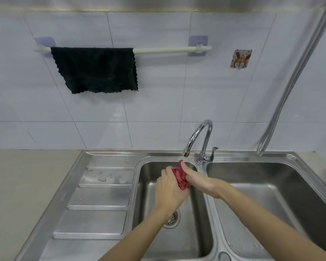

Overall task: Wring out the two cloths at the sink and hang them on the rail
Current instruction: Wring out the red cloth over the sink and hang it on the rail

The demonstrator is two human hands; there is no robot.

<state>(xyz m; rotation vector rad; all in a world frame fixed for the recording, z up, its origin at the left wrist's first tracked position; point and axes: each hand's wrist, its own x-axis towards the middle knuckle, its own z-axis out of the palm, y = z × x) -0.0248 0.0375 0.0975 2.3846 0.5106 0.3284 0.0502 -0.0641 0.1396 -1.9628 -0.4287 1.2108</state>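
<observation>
A: Both hands?

B: Closed, both, around one red cloth (179,178). Left hand (170,187) wrapped on the lower part, knuckles up. Right hand (197,180) gripping the upper part, thumb laid along the cloth. Cloth bunched and twisted between them, a small tip sticking out above the right thumb.

A: And where exactly?

B: Held in the air over the left basin (151,185) of the steel sink, near its back right corner, just under the spout of the tap (199,136). Not touching the basin floor. Drain strainer (172,219) below, partly hidden by the left wrist.

A: Water from the tap?

B: Cannot tell; no clear stream visible.

A: Around the basin?

B: Right basin (271,185) just beside, past the dividing ridge. Ribbed draining board (102,196) on the left side of the sink, with some wet marks near its back edge. Beige counter (26,185) further left.

A: The second cloth?

B: Black cloth (96,69), draped over the left half of the white rail (166,50) on the tiled wall, spread flat, lower edge slanted. Right half of the rail bare. Further right, a small patterned hook (240,58) stuck on a tile, and a metal hose (297,72) down the wall toward the back right corner of the sink.
</observation>
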